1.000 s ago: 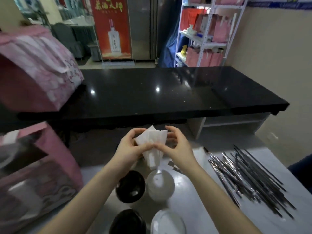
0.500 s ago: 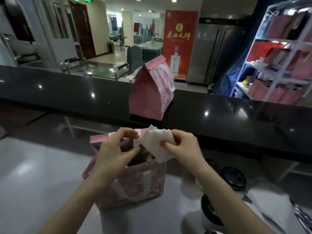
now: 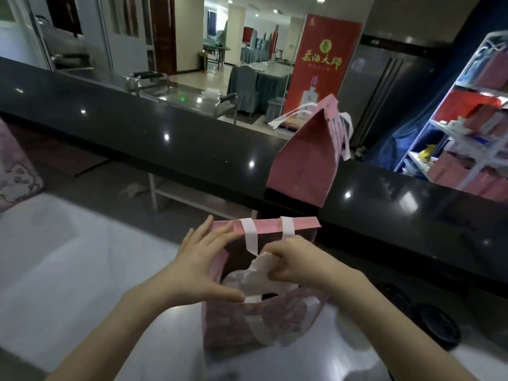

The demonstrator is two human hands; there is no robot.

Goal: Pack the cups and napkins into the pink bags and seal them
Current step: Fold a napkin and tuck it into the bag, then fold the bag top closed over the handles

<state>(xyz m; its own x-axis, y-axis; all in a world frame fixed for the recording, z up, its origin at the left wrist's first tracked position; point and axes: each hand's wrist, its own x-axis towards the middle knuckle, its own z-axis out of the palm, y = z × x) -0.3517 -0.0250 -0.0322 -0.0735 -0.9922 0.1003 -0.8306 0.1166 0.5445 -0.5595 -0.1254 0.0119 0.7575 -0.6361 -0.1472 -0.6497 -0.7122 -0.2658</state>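
The napkin [image 3: 257, 273], pinched in the right hand [image 3: 295, 264] at the mouth of the pink bag [image 3: 247, 323], could snag on its handle while the flat, spread left hand [image 3: 199, 264] props the rim.

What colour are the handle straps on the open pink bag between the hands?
White, seen in the head view: the straps cross the open pink bag.

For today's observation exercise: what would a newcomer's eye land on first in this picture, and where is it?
First, the open pink bag at bottom centre, with the right hand pushing white napkins into it while the left hand spreads its mouth. Next, a folded-shut pink bag standing on the black counter behind, and the red banner beyond it.
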